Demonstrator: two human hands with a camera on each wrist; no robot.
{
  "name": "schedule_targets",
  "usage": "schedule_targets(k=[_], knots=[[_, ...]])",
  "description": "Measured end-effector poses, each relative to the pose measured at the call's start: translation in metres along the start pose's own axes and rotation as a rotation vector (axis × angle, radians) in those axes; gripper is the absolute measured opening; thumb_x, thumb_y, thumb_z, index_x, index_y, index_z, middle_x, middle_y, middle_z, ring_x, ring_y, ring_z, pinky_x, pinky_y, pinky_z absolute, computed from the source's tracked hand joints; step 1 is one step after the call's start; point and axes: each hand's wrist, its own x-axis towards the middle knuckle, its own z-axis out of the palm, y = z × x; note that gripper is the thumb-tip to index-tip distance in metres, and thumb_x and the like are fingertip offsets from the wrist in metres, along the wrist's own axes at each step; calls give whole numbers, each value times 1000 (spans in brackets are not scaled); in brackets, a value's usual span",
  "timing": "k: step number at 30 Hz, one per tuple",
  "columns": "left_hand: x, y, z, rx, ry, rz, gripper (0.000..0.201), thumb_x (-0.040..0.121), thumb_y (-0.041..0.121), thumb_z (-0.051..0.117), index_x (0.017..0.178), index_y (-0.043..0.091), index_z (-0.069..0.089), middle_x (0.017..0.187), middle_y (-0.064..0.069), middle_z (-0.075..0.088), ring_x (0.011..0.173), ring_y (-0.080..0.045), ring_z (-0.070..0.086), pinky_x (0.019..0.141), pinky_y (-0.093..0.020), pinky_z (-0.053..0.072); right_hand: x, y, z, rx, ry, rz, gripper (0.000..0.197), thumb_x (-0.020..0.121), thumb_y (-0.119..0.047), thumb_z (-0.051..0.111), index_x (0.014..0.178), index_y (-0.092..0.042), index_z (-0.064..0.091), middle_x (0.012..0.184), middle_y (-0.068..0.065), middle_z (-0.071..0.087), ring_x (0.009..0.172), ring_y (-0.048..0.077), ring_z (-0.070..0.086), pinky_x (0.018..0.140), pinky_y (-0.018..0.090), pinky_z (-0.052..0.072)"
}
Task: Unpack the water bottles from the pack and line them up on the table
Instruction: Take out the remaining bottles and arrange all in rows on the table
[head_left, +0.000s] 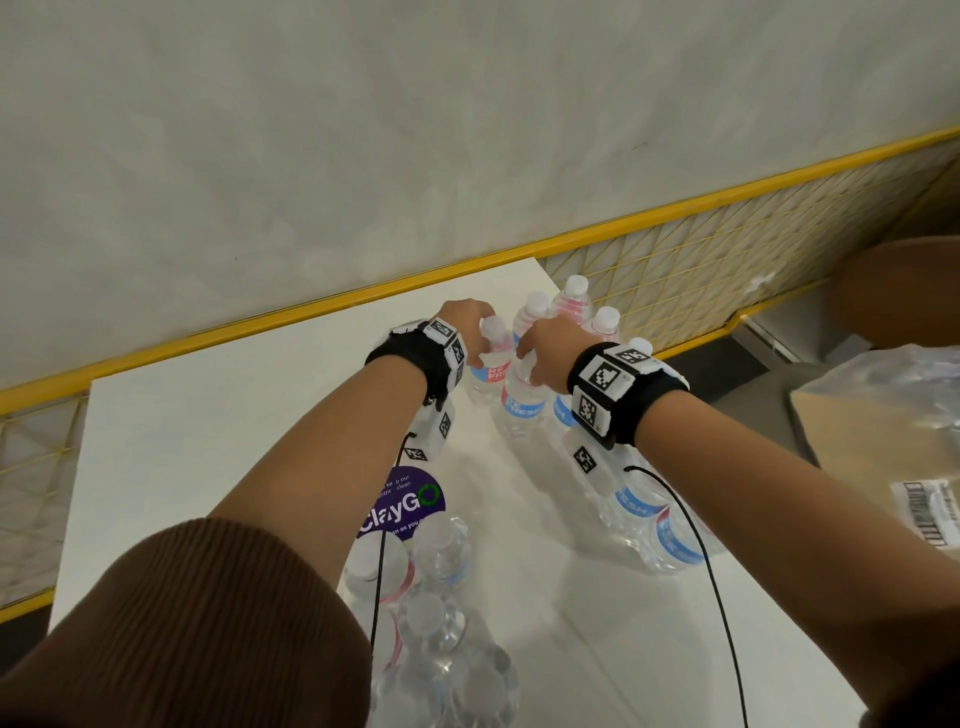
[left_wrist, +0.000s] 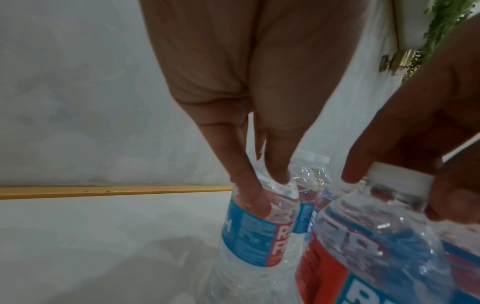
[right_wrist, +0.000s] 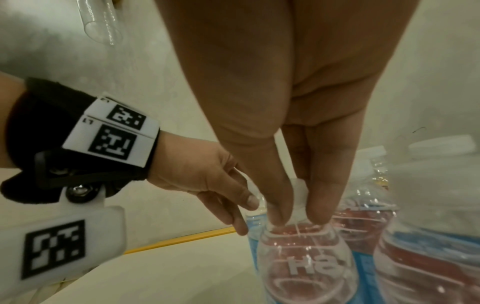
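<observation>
On the white table (head_left: 208, 415) my left hand (head_left: 480, 332) pinches the neck of an upright clear water bottle (head_left: 488, 364) with a blue and red label. In the left wrist view the fingers (left_wrist: 249, 195) curl round that bottle (left_wrist: 254, 236) just below its cap. Right beside it my right hand (head_left: 530, 358) grips the cap of a second upright bottle (head_left: 522, 402); the right wrist view shows the fingertips (right_wrist: 275, 216) on its white cap above the bottle (right_wrist: 303, 267). The plastic-wrapped pack (head_left: 431, 639) with several bottles lies near me, under my left forearm.
Several more bottles (head_left: 576, 299) stand behind my hands, and others (head_left: 670, 540) run along the table's right edge under my right forearm. A purple ClayGo sticker (head_left: 410, 499) is on the table. A yellow mesh fence (head_left: 727, 260) borders the far side. A plastic-covered box (head_left: 883, 426) sits at right.
</observation>
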Motion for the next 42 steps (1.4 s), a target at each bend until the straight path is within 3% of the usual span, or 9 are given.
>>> schedule_targets(k=[3,5,8,12,17,21,29,35,42], knots=[[0,1,1,11,22,-15,33,82,29,72,102,8,55,112,-15,65,91,-32,69,78,-34,53,-1,0,2,-15,10,6,38,96,-13,50,133,-8,53,132,14,53,123,28,49,100,31,40],[-1,0,3,24,40,-9,45,80,33,71,114,10,53,117,-13,62,96,-31,66,84,-37,53,-2,0,2,-27,12,3,36,97,-14,47,132,-8,53,131,13,55,122,28,50,100,31,40],[0,-3,2,-91,19,48,52,82,16,69,130,22,51,128,-8,57,92,-30,69,83,-36,56,-1,1,4,-29,5,-2,38,97,-15,47,135,-10,51,133,13,53,123,28,49,100,31,39],[0,-5,-1,-96,20,111,40,85,2,65,123,13,60,125,-11,62,92,-30,68,81,-34,56,0,1,4,-25,15,-3,38,97,-16,47,134,-11,52,134,13,53,123,28,50,100,31,39],[3,-3,7,-10,72,159,36,89,7,58,125,10,59,125,-15,61,115,-32,56,97,-38,47,0,-1,4,-55,21,-5,34,96,-12,47,128,-7,56,128,13,58,119,28,52,98,32,41],[4,0,9,43,67,101,36,91,22,57,126,22,54,122,-10,62,109,-33,58,93,-39,49,1,1,3,-50,14,2,32,94,-14,51,123,-5,59,123,14,61,116,28,55,97,32,43],[5,3,6,-7,49,60,38,83,26,56,119,13,59,120,-13,62,110,-35,58,97,-41,48,10,-2,4,-46,51,25,33,94,-20,54,121,-3,58,119,13,62,110,26,58,92,31,46],[9,3,7,30,61,100,29,90,15,55,118,9,60,121,-14,62,113,-35,56,98,-40,46,14,-2,6,-36,70,34,32,91,-21,58,117,-3,61,116,14,62,108,27,59,86,31,47],[13,-8,3,22,67,153,42,87,13,64,127,20,58,128,-8,61,120,-27,55,100,-33,43,13,5,6,-25,47,-19,30,92,-13,53,120,-6,61,121,14,60,113,29,55,83,30,40]])
